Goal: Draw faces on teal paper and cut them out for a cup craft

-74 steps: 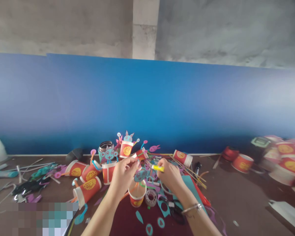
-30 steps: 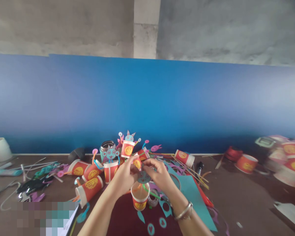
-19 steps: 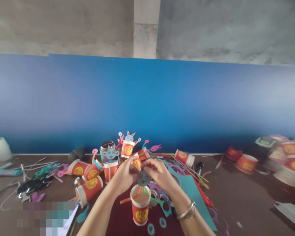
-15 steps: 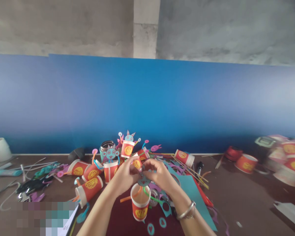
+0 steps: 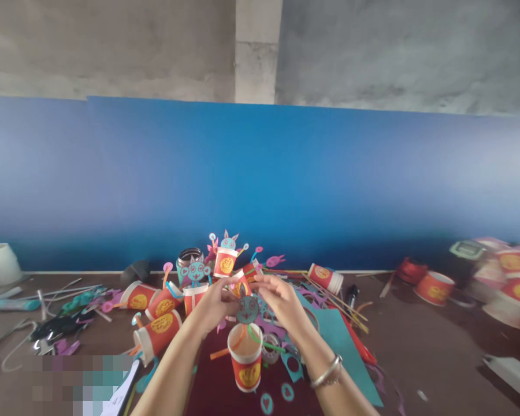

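A paper cup (image 5: 247, 370), red with a yellow emblem and white rim, stands in front of me. An orange straw (image 5: 220, 353) and a green straw (image 5: 272, 346) stick out through its sides. Just above its rim is a blue-grey paper animal face (image 5: 247, 312) with ears. My left hand (image 5: 214, 303) pinches the left edge of this face between thumb and fingers. To the right, my right hand (image 5: 279, 297) is raised with its fingers apart, a little away from the face. Two small blue paper ovals with hearts (image 5: 267, 403) lie by the cup's base.
Several decorated cups (image 5: 160, 329) lie and stand at the left and behind. Blue paper sheet (image 5: 351, 346), a tape roll (image 5: 271, 348), paper scraps and thin sticks lie to the right. A clipboard (image 5: 123, 390) is at lower left. More cups (image 5: 433, 288) stand far right.
My right hand has let go of the paper face and moved slightly up and away, its fingers opening. The face now shows more fully, a little further left, beside my left hand.
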Demonstrator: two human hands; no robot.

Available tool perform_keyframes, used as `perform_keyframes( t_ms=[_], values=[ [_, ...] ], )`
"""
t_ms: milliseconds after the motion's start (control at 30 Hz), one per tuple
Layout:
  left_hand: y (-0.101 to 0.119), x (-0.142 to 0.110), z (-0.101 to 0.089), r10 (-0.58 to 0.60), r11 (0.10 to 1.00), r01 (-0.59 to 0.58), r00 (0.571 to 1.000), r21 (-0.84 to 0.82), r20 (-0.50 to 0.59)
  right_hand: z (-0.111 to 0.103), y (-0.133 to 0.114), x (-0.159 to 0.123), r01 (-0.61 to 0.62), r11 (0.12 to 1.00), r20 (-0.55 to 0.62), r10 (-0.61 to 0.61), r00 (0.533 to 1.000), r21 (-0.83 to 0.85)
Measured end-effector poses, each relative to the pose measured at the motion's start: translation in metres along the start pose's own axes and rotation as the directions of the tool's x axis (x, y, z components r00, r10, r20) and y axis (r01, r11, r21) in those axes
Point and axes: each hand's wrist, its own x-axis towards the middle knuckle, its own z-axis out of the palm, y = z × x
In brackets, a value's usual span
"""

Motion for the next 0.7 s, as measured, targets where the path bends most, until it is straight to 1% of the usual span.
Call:
perform_keyframes(
  t_ms=[67,100,167,233,267,333,400,500,600,700],
  values=[
    [-0.006,0.006,-0.004,0.035,0.995,-0.027,0.995,0.098,-0.09,-0.004,-0.001,0.0,0.008,1.0,-0.03,-0.009,1.0,-0.02],
    [-0.009,0.008,-0.005,0.08,0.982,-0.054,0.987,0.184,-0.141,-0.007,-0.001,0.0,0.013,0.999,-0.037,-0.014,0.999,-0.044],
    [-0.013,0.013,-0.007,0.179,0.923,-0.084,0.958,0.376,-0.226,-0.012,0.001,0.0,0.015,0.995,-0.042,-0.019,0.999,-0.097],
    [-0.017,0.016,-0.006,0.235,0.851,-0.068,0.936,0.52,-0.262,-0.017,0.006,0.0,-0.001,0.987,-0.042,-0.006,0.999,-0.163],
    [-0.019,0.017,-0.005,0.239,0.825,-0.049,0.933,0.563,-0.269,-0.018,0.009,0.0,-0.011,0.979,-0.036,0.004,0.999,-0.203],
    [-0.021,0.019,-0.004,0.223,0.8,-0.017,0.937,0.599,-0.27,-0.021,0.016,-0.001,-0.026,0.955,-0.004,0.026,1.0,-0.294],
    [-0.023,0.019,-0.002,0.208,0.795,-0.004,0.941,0.607,-0.266,-0.022,0.022,-0.003,-0.035,0.924,0.043,0.056,0.998,-0.382],
    [-0.021,0.018,0.0,0.189,0.796,0.009,0.947,0.605,-0.262,-0.025,0.025,-0.007,-0.052,0.887,0.086,0.103,0.991,-0.458],
    [-0.017,0.016,0.001,0.165,0.8,0.028,0.95,0.6,-0.266,-0.032,0.023,-0.01,-0.027,0.87,0.112,0.093,0.989,-0.491],
    [-0.017,0.015,0.0,0.164,0.802,0.032,0.948,0.597,-0.272,-0.043,0.022,-0.013,-0.001,0.841,0.111,0.072,0.991,-0.54]
  ],
)
